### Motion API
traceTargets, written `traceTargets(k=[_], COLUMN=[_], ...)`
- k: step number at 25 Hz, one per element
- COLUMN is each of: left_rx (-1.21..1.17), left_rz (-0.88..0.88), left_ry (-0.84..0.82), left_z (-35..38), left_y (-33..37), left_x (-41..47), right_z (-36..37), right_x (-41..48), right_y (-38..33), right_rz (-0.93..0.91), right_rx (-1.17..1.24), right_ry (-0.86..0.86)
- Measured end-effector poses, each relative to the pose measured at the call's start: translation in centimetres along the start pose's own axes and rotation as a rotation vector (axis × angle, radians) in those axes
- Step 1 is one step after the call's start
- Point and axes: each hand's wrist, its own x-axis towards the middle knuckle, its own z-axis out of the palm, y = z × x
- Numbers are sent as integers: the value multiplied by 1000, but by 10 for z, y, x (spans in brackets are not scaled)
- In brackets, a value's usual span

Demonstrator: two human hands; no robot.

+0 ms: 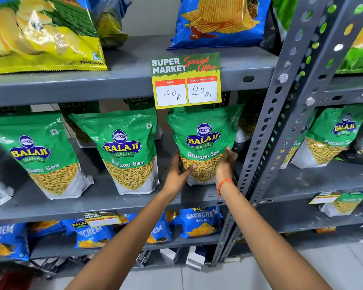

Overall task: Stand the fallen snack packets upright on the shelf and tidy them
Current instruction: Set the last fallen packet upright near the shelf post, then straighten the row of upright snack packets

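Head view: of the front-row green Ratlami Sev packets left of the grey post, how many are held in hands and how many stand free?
Held green Ratlami Sev packet, between left hand and right hand: 1
Free green Ratlami Sev packets: 2
Total: 3

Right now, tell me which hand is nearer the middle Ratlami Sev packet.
Left. The left hand grips the left edge of the rightmost packet, next to the middle packet. The right hand holds that packet's far right edge, farther away.
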Motion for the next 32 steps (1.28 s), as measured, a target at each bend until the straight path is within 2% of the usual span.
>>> traceTargets(k=[10, 14, 18, 20, 23, 25, 28, 32], left_rx=[10, 28, 135, 295, 564, 630, 692, 688], left_rz=[-8, 12, 57, 216, 544, 630, 571, 470], left_ry=[50, 106, 252, 383, 587, 672, 716, 677], left_z=[5, 7, 5, 3, -14, -35, -78, -144], left_y=[3, 6, 16, 25, 33, 31, 26, 14], left_x=[-3, -5, -11, -23, -36, -36, -31, -32], right_z=[0, -6, -5, -1, 9, 21, 53, 107], right_x=[1, -5, -16, -22, -44, -63, -89, -114], right_y=[-2, -9, -10, -12, -19, -23, -23, -10], right_rz=[-10, -73, -244, -348, -605, -778, -961, -990], right_rx=[-21, -26, -137, -173, -230, -273, -322, -273], right_ry=[-12, -60, -51, -12, 15, -22, -85, -92])
